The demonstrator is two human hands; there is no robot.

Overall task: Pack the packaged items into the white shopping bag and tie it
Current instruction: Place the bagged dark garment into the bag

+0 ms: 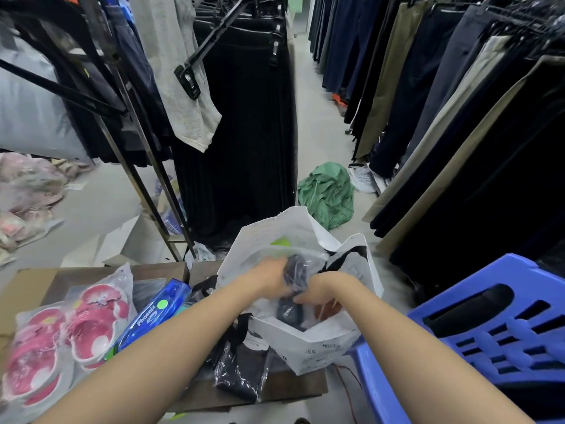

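The white shopping bag stands open at the centre, on the edge of a brown cardboard surface. Both my hands are inside its mouth. My left hand and my right hand grip a dark garment in a clear plastic wrap, held over the items that lie in the bag. Another dark packaged garment lies outside, in front of the bag. Pink sandals in a clear bag and a blue Phoenix package lie to the left.
A blue plastic stool stands at the right. Racks of hanging trousers line both sides of the aisle. A green cloth lies on the floor beyond the bag. Flattened cardboard sits at the left.
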